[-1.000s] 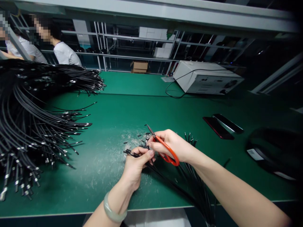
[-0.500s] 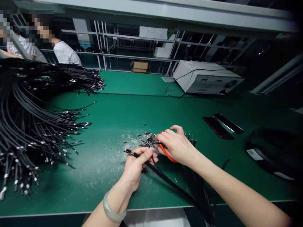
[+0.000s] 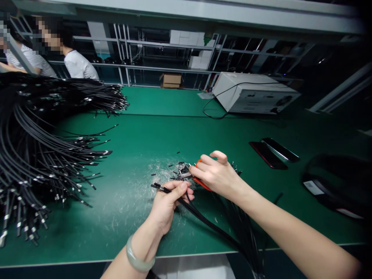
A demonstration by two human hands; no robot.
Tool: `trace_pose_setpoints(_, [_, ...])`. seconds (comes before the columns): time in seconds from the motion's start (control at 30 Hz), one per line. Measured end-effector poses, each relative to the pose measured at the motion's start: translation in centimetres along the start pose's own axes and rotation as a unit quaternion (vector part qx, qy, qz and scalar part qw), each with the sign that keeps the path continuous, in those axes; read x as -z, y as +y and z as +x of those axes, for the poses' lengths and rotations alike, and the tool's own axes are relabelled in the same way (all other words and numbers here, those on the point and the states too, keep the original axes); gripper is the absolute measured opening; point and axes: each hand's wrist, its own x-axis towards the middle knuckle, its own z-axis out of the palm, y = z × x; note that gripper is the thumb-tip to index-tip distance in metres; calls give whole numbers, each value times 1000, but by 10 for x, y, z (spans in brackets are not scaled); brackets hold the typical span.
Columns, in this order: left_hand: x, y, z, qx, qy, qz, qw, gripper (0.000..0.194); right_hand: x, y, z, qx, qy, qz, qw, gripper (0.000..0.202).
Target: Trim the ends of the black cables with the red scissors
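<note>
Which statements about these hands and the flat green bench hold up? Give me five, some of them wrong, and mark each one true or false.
1. The left hand grips several thin black cables. True.

2. The right hand holds nothing. False: it holds scissors with curved orange handles.

3. Short black cut pieces lie scattered on the flat green benchtop near the left hand. True.

4. No machine stands beyond the hands. False: a white box-shaped machine stands there, toward the right.

5. Two flat, dark, phone-like slabs lie to the right of the right hand. True.
</note>
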Motion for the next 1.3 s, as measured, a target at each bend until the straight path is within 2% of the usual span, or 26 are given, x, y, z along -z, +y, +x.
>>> trace_pose_setpoints(0.1, [0, 0, 0, -1, -1, 2, 1000, 23, -1, 4, -1, -2, -8, 31, 999, 19])
trace_pose_setpoints(0.2, [0, -1, -1, -9, -1, 9, 1000, 22, -1, 2, 0, -78, -13, 137, 987, 21])
trace_pose_setpoints(0.3, [0, -1, 0, -22, -8, 16, 1000, 19, 5, -13, 5, -178, -51, 309, 933, 21])
trace_pose_setpoints(0.37, [0, -1, 0, -30, -17, 23, 999, 17, 12, -21, 10, -201, -86, 391, 894, 22])
trace_pose_setpoints(0.4, [0, -1, -1, -29, -21, 29, 999, 18, 14, -22, 12, -211, -91, 404, 886, 22])
trace_pose_setpoints(0.47, [-1, 0, -1, -15, -26, 39, 999, 25, 15, -16, 11, -258, -73, 354, 896, 25])
trace_pose_setpoints(0.53, [0, -1, 0, 4, -24, 38, 999, 29, 9, 2, 3, -329, -60, 212, 918, 27])
trace_pose_setpoints(0.57, [0, -1, 0, 7, -18, 33, 999, 28, 4, 12, -4, -365, -74, 114, 921, 28])
trace_pose_setpoints(0.6, [1, -2, 1, 5, -9, 27, 1000, 26, -3, 22, -13, -386, -113, 29, 915, 28])
trace_pose_setpoints(0.67, [1, -3, 2, -4, 8, 15, 1000, 26, -17, 38, -31, -397, -229, -33, 888, 26])
trace_pose_setpoints(0.77, [2, -6, 4, -16, 5, 2, 1000, 36, -29, 47, -50, -388, -264, -20, 883, 28])
trace_pose_setpoints(0.87, [2, -8, 7, -31, 40, -10, 999, 43, -22, 45, -52, -369, -224, 45, 901, 31])
trace_pose_setpoints(0.97, [1, -7, 8, -37, 91, 6, 995, 39, -2, 34, -39, -332, -114, 162, 922, 26])
trace_pose_setpoints(1.03, [-1, -6, 8, -49, 99, 22, 994, 36, 12, 21, -25, -300, -44, 227, 925, 25])
trace_pose_setpoints(1.1, [-3, -3, 6, -67, 92, 39, 993, 32, 23, 4, -9, -267, -7, 280, 922, 24])
trace_pose_setpoints(1.2, [-3, -1, 4, -99, 73, 71, 990, 27, 31, -22, 15, -241, 4, 374, 896, 23])
trace_pose_setpoints(1.3, [0, 0, 4, -121, 74, 89, 986, 23, 29, -36, 37, -265, -7, 464, 845, 24])
